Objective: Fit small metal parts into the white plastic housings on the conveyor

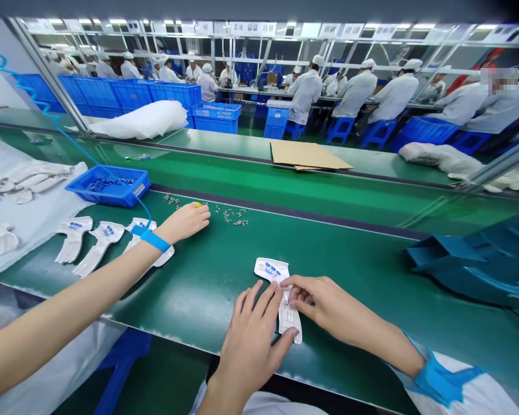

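Observation:
A white curved plastic shell (271,268) with small blue parts in its wide end lies on the green table before me. My left hand (254,334) rests along its left side, fingers spread, with the thumb over the lower part. From the right, my right hand (324,298) reaches over the shell's middle, thumb and index finger bent toward each other. Whatever may be between those fingertips is too small to make out. Inside the shell's narrow part, some thin fittings show between my hands.
At left, a co-worker's hand (188,221) is by small metal pieces (236,217). Several similar white shells (101,242) lie near a blue tray (108,185). A dark teal object (480,265) stands at right; cardboard (309,155) lies beyond the ledge.

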Demonstrator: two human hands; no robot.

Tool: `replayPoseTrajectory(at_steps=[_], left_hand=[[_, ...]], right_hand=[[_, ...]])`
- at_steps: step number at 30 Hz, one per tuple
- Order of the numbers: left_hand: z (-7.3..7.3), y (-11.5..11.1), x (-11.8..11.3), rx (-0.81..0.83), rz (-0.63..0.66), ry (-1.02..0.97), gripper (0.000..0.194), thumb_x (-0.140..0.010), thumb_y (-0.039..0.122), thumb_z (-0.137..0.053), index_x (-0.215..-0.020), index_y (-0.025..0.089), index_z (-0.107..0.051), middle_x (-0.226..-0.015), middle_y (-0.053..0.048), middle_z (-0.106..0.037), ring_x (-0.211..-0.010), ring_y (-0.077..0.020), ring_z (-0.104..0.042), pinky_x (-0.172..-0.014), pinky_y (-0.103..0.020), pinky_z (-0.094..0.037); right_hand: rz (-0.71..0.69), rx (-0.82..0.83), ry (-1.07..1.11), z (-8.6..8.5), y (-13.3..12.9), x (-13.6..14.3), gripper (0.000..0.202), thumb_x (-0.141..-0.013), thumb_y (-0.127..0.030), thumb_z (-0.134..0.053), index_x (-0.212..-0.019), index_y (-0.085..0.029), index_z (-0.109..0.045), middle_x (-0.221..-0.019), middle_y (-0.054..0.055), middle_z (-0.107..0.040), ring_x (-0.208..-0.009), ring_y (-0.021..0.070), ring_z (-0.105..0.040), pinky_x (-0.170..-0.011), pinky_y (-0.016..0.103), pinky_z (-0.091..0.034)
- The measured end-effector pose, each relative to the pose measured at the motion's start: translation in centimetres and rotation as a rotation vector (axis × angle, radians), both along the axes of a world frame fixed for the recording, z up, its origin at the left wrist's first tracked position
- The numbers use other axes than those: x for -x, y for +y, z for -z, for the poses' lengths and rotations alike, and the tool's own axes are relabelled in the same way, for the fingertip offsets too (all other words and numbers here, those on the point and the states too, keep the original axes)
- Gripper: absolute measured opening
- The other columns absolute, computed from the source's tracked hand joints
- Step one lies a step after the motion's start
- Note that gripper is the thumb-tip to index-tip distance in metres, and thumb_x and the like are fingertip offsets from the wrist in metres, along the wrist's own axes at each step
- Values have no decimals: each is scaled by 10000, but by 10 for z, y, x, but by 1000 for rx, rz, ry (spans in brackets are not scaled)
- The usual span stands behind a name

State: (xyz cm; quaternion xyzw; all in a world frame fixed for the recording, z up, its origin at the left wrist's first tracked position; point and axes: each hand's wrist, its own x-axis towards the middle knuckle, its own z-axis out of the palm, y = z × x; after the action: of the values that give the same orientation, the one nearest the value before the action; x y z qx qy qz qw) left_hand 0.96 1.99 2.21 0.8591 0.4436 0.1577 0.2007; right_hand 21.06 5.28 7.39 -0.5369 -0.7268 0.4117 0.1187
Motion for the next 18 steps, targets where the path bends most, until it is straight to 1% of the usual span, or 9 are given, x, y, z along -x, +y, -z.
replayPoseTrajectory(at_steps=[4, 7, 9, 13, 18], left_hand=[[1, 0, 0, -11, 1, -4, 602, -981, 438, -508, -1515, 216, -342, -1570, -30, -375, -1427, -309, -334, -1125, -504, -362], [1, 0, 0, -18, 0, -8, 597, -981, 430, -513, -1513, 218, -343, -1568, -27, -378, -1430, -303, -329, -1129, -499, -359], [2, 0, -1, -18, 0, -8, 598, -980, 425, -516, -1512, 214, -343, -1565, -29, -384, -1430, -301, -329, -1129, -500, -359], [2, 0, -2, -20, -2, -13, 608, -973, 415, -534, -1512, 209, -341, -1560, -38, -393, -1428, -304, -335, -1131, -508, -356], [1, 0, -1, -42, -11, -34, 605, -961, 399, -558, -1501, 211, -358, -1529, -63, -438, -1413, -303, -366, -1120, -511, -368]], right_hand=[[-18, -11, -13, -7, -2, 1, 326, -975, -270, -489, -1282, -254, -598, -913, 15, -707, -784, 148, -642, -688, 233, -468], [-23, -18, -38, -8, -3, 1, 327, -981, -282, -479, -1286, -256, -594, -904, 18, -705, -766, 154, -635, -672, 238, -461], [-33, -34, -63, -6, -4, 1, 325, -982, -276, -472, -1282, -253, -594, -947, 30, -707, -806, 164, -640, -688, 245, -462], [-32, -84, -125, -2, -6, 3, 313, -986, -278, -458, -1259, -221, -601, -1102, 73, -688, -951, 200, -638, -740, 269, -466], [-40, -85, -148, -1, -5, 3, 310, -987, -274, -450, -1262, -258, -591, -1118, 59, -681, -986, 212, -632, -762, 290, -458]])
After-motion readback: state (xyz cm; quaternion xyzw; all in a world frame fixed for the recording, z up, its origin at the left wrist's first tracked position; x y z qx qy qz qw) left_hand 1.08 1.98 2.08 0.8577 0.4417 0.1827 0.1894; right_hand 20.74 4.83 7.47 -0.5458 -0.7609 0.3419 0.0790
